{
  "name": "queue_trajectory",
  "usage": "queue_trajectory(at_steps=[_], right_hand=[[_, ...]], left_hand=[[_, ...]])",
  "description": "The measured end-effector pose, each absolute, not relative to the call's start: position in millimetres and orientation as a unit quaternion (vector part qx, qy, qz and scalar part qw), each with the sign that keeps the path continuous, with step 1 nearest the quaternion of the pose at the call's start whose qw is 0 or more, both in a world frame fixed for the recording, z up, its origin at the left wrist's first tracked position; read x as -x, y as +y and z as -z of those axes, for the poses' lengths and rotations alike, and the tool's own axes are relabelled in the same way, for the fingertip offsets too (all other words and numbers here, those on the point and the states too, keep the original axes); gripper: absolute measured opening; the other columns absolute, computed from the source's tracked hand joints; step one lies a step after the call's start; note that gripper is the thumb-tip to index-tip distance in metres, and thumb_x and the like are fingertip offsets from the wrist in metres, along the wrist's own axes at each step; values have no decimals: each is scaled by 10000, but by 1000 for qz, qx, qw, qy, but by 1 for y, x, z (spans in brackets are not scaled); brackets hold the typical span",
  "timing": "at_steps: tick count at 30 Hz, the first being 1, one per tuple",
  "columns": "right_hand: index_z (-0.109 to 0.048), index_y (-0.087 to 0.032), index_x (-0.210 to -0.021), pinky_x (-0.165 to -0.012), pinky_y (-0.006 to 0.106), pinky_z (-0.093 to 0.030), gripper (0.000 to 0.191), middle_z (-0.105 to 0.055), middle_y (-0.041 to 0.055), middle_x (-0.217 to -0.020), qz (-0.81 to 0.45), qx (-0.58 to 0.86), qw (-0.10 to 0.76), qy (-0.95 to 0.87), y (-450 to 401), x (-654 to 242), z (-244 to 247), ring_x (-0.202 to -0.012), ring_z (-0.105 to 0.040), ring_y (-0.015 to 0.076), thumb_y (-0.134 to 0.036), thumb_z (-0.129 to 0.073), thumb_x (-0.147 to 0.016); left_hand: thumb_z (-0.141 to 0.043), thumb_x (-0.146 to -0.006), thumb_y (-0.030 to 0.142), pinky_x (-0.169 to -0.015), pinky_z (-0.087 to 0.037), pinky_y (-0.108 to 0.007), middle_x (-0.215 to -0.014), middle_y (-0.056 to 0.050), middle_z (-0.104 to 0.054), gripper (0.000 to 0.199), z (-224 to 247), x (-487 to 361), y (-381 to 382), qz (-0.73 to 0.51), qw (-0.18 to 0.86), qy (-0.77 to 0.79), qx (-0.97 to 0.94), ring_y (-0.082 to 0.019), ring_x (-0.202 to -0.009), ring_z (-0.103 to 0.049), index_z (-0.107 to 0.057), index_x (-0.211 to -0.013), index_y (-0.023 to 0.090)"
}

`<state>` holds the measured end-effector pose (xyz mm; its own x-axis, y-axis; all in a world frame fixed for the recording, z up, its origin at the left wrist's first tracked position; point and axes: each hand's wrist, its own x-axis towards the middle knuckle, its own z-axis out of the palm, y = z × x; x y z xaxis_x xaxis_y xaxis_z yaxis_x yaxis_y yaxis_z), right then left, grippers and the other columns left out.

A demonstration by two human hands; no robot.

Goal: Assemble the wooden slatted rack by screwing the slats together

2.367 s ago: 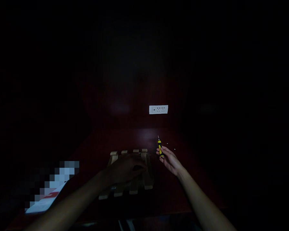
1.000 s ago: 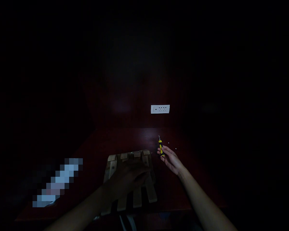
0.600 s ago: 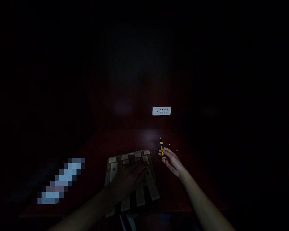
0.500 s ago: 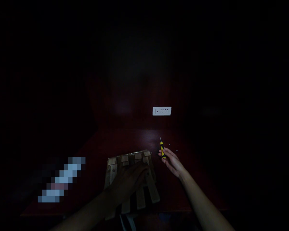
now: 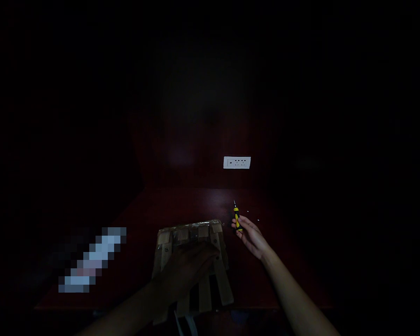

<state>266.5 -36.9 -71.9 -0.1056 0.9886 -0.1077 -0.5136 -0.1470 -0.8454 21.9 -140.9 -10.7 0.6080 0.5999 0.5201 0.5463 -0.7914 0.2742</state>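
Note:
A dark yellow-and-black screwdriver [image 5: 237,220] stands nearly upright in my right hand [image 5: 253,237], its metal tip pointing up and away. The fingers of that hand are closed round the handle, just right of a flat board [image 5: 189,228] with a shiny, wrapped-looking far edge. Several pale wooden strips [image 5: 224,284] lie side by side on the board and stick out past its near edge. Across the middle strips rests my left hand [image 5: 184,266], in shadow, its fingers stretched toward the rightmost strip. Dark round spots show on the outer strips. The left thumb is hidden.
The dark red table [image 5: 133,212] meets a wall with a white socket plate [image 5: 237,162]. Two tiny pale bits [image 5: 253,215] lie beyond my right hand. A blurred-out light object [image 5: 93,261] is at the left. Pale straps [image 5: 186,324] hang at the near edge.
My left hand has slid slightly toward me over the strips, uncovering more of their far ends and another spot on the rightmost strip. My right hand keeps the screwdriver in nearly the same place.

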Motion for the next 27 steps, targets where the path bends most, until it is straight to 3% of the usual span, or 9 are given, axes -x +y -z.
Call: queue_trajectory(at_steps=[27], right_hand=[[-688,-225,-917,-636,195,-490,222,-719,25,-973,-663,369,560,-333,-41,-265,67,-862,-669,135,-282,-779,-723]], left_hand=[[-508,-973,244,-856,-516,-331,-1047,-11,-711,176,0,-15,-135,-293,89,302,-903,-172,-947,-661,-647,-1081,239]])
